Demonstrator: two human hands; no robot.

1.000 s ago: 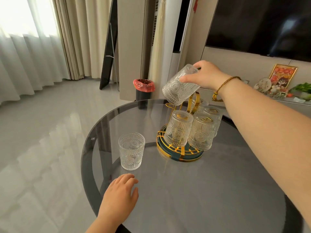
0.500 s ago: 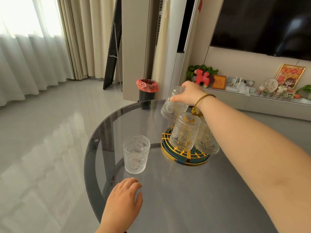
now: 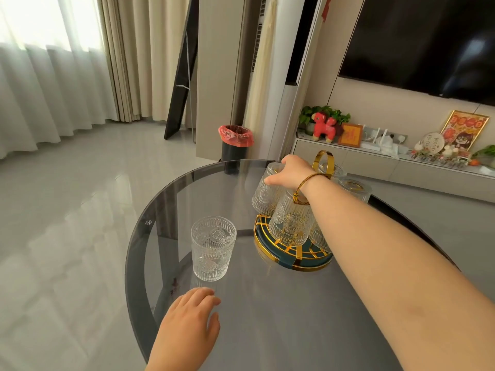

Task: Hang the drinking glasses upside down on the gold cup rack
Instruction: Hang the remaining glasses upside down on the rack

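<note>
The gold cup rack (image 3: 294,254) with its dark green base stands on the round glass table (image 3: 241,330), several ribbed glasses hanging upside down on it. My right hand (image 3: 290,174) grips the base of an upside-down glass (image 3: 263,198) at the rack's left side, low on a peg. One more ribbed glass (image 3: 213,249) stands upright on the table to the left of the rack. My left hand (image 3: 187,325) rests flat on the table just in front of that glass, fingers apart, holding nothing.
The table's curved edge runs close on the left, with tiled floor beyond. A black bin with a red liner (image 3: 235,141) stands behind the table. A low cabinet (image 3: 401,167) with ornaments and a wall TV are at the back right.
My right hand has lowered the tilted glass from above the rack down onto its left side, upside down. The left hand has stayed on the table.
</note>
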